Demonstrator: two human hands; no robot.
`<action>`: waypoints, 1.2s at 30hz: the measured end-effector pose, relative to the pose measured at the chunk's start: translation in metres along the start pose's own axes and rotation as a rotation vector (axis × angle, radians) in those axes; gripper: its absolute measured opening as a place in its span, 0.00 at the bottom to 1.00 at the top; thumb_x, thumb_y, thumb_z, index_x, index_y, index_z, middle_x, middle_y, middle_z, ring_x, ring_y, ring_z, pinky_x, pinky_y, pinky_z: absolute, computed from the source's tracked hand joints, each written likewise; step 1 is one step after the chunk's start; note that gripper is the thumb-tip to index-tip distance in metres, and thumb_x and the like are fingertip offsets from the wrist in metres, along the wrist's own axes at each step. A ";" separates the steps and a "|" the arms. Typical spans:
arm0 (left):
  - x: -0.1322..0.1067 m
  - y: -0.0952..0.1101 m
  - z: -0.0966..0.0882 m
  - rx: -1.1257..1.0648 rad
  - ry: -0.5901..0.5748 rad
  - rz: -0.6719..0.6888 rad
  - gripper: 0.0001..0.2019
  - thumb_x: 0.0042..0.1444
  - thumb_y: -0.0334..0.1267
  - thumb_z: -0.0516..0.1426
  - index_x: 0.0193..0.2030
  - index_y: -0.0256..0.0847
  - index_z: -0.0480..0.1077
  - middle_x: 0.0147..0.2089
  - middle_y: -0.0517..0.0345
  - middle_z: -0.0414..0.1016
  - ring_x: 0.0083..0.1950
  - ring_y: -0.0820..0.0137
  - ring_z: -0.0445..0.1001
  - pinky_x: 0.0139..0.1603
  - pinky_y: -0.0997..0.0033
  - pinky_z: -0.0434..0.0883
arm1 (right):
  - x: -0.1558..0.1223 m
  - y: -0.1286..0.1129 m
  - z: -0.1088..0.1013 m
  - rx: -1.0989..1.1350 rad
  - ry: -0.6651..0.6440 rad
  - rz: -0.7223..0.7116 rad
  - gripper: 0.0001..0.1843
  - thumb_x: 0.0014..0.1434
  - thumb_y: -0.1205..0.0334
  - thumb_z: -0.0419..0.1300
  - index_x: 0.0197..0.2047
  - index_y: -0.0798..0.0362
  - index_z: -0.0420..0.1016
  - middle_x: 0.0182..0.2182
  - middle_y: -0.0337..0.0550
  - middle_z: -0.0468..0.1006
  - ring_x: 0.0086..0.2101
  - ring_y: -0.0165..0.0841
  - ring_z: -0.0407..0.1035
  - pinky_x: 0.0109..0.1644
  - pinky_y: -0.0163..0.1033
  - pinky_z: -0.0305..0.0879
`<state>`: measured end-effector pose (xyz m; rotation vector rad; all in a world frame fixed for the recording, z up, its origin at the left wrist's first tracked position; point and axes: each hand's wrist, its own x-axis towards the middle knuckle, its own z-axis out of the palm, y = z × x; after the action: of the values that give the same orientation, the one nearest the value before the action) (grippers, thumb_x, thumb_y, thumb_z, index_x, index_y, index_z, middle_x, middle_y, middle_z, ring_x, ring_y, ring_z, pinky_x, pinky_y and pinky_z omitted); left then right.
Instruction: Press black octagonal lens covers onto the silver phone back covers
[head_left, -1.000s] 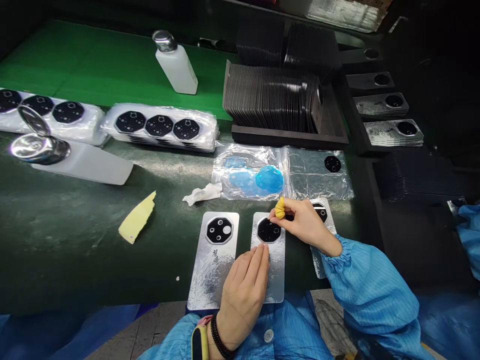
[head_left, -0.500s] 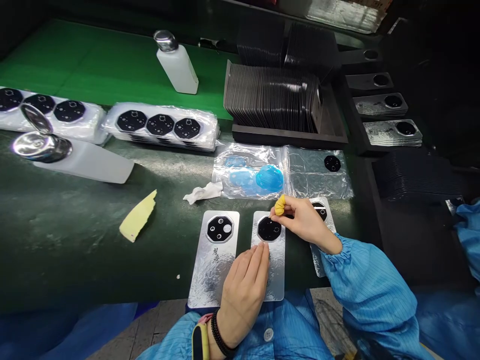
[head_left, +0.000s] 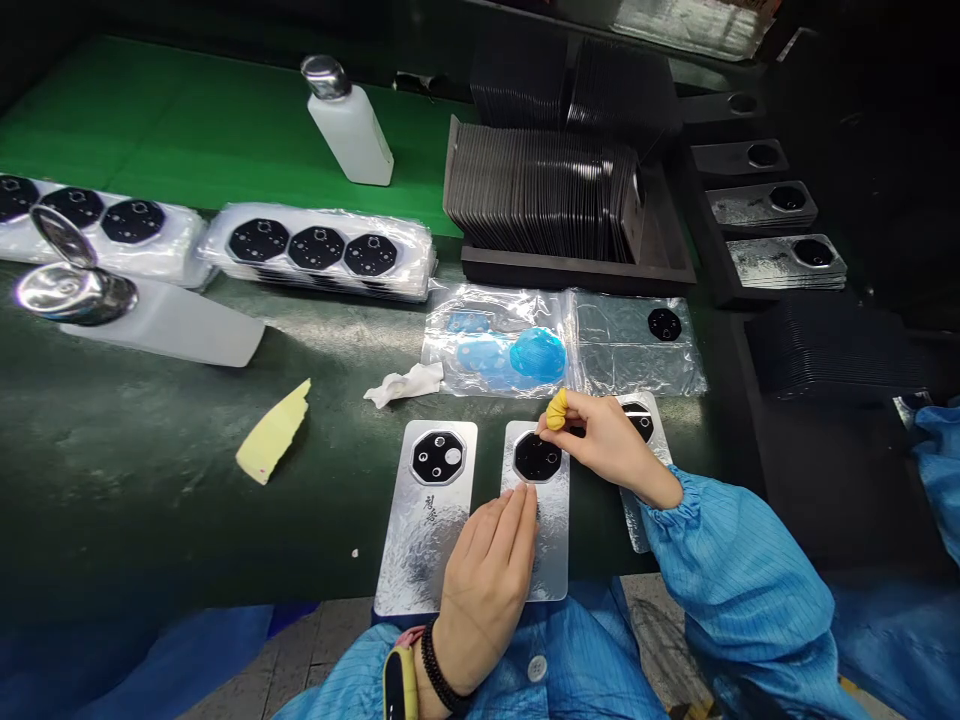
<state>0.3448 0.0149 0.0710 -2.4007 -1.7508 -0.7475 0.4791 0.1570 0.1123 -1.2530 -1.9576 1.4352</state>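
Note:
Two silver phone back covers lie side by side at the table's front edge. My left hand (head_left: 491, 560) rests flat on the right cover (head_left: 553, 545), its fingers stretched out together just below a black octagonal camera sticker (head_left: 537, 460). At that sticker's upper edge, my right hand (head_left: 596, 432) pinches with thumb and forefinger; whatever is between the tips is too small to make out. A yellow finger cot (head_left: 556, 410) covers one of its fingertips. The left cover (head_left: 424, 540) has a black octagon with several round holes. Partly under my right wrist lies a third cover (head_left: 641, 530).
Behind my hands are clear plastic film (head_left: 615, 355) and a blue patch (head_left: 538, 355). Stacks of sticker sheets (head_left: 319, 250), a lying bottle (head_left: 169, 320), and an upright bottle (head_left: 351, 130) stand left. A black tray (head_left: 577, 268) holds a row of panels. White tissue (head_left: 405, 384) and yellow paper (head_left: 274, 432) lie nearby.
The view has shifted very slightly. Both hands keep practically the same place and pose on the right cover.

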 end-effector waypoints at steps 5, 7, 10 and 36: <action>0.001 0.000 0.000 -0.017 0.005 -0.013 0.23 0.61 0.22 0.48 0.63 0.30 0.61 0.46 0.45 0.79 0.46 0.61 0.78 0.47 0.63 0.74 | 0.000 0.000 0.001 0.000 0.011 -0.011 0.10 0.52 0.69 0.59 0.24 0.50 0.61 0.25 0.36 0.75 0.30 0.33 0.73 0.35 0.38 0.69; 0.002 0.000 -0.001 -0.011 0.013 -0.010 0.22 0.61 0.21 0.48 0.62 0.30 0.61 0.46 0.45 0.79 0.46 0.61 0.78 0.47 0.63 0.74 | -0.001 0.001 0.001 -0.005 0.019 -0.017 0.11 0.52 0.69 0.59 0.24 0.49 0.61 0.25 0.36 0.75 0.30 0.33 0.73 0.35 0.38 0.69; 0.002 0.000 -0.001 -0.005 0.021 -0.003 0.21 0.61 0.21 0.48 0.61 0.30 0.63 0.45 0.45 0.79 0.45 0.62 0.78 0.47 0.63 0.74 | -0.001 0.001 0.002 -0.017 0.021 -0.022 0.11 0.53 0.69 0.59 0.24 0.49 0.59 0.25 0.36 0.74 0.29 0.32 0.72 0.34 0.38 0.69; 0.009 0.003 -0.005 0.080 0.016 0.041 0.17 0.60 0.20 0.46 0.51 0.26 0.71 0.42 0.44 0.78 0.44 0.64 0.75 0.50 0.64 0.68 | -0.006 0.013 0.008 -0.382 0.119 -0.431 0.15 0.54 0.79 0.52 0.25 0.49 0.55 0.22 0.35 0.67 0.25 0.29 0.65 0.28 0.31 0.62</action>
<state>0.3480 0.0202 0.0803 -2.3639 -1.6870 -0.6762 0.4812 0.1482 0.0987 -0.9455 -2.3066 0.7863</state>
